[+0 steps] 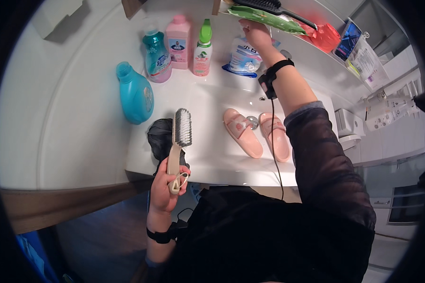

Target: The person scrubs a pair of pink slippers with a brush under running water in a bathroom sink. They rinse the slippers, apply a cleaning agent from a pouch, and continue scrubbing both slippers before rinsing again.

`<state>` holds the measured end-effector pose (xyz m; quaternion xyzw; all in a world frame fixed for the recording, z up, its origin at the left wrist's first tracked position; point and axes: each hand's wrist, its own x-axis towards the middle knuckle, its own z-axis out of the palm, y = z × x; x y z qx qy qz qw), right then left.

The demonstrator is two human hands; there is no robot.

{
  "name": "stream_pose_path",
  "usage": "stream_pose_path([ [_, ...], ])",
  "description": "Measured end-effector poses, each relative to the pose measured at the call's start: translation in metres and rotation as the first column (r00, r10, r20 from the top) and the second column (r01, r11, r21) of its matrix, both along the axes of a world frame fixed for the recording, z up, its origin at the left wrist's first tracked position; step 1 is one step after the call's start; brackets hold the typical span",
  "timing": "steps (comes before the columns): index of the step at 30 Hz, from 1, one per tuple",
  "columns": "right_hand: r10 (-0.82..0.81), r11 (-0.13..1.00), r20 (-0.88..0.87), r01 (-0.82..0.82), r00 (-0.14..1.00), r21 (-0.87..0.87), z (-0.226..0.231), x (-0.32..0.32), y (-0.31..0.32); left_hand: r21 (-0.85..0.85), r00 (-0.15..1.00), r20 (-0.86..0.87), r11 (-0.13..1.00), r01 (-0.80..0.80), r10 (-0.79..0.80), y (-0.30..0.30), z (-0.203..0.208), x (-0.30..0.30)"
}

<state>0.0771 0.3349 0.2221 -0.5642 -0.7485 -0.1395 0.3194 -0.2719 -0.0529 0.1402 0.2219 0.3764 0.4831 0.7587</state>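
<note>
My left hand [164,189] is wrapped round the pale handle of a scrubbing brush [183,127], held upright with its white and grey bristles facing right. A cord loop hangs from the handle's end. Behind the brush, a dark bundle [159,137] lies at the counter's left front. My right hand [257,34] reaches to the back, just under a green packet [264,19] on the shelf. Its fingers look bent, and what they hold, if anything, is hidden. Below it stands a white and blue bag [244,57]. Two pink slippers [243,134] lie in the white sink [212,155].
At the back left stand a teal bottle [136,96], a green-purple bottle [158,59], a pink bottle [178,47] and a green-capped spray bottle [202,52]. The shelf carries a black hairbrush [264,5], a red bag [323,37] and a phone [348,38]. A cable hangs from my right wrist.
</note>
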Motion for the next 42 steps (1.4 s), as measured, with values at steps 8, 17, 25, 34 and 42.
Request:
stream_pose_path([
  [8, 0.012, 0.992, 0.215, 0.016, 0.977, -0.124, 0.001, 0.005, 0.019, -0.017, 0.999, 0.031, 1.000, -0.025, 0.025, 0.007, -0.008, -0.016],
  [17, 0.063, 0.981, 0.278, -0.008, 0.959, -0.195, 0.007, 0.014, 0.013, -0.025, 0.999, 0.041, 1.000, -0.002, 0.003, 0.011, -0.005, -0.006],
  [25, -0.110, 0.988, 0.482, 0.147, 0.869, -0.040, 0.025, -0.001, 0.000, -0.029, 0.999, 0.035, 1.000, -0.009, 0.010, 0.011, -0.005, -0.003],
  [34, -0.216, 0.967, 0.588, 0.255, 0.779, 0.017, 0.027, -0.012, 0.006, -0.032, 0.999, 0.026, 0.999, -0.021, 0.022, 0.010, -0.003, 0.000],
  [42, -0.252, 0.951, 0.533, 0.308, 0.808, -0.016, 0.031, -0.018, 0.003, -0.031, 0.999, 0.019, 0.998, -0.047, 0.047, 0.007, -0.003, -0.003],
])
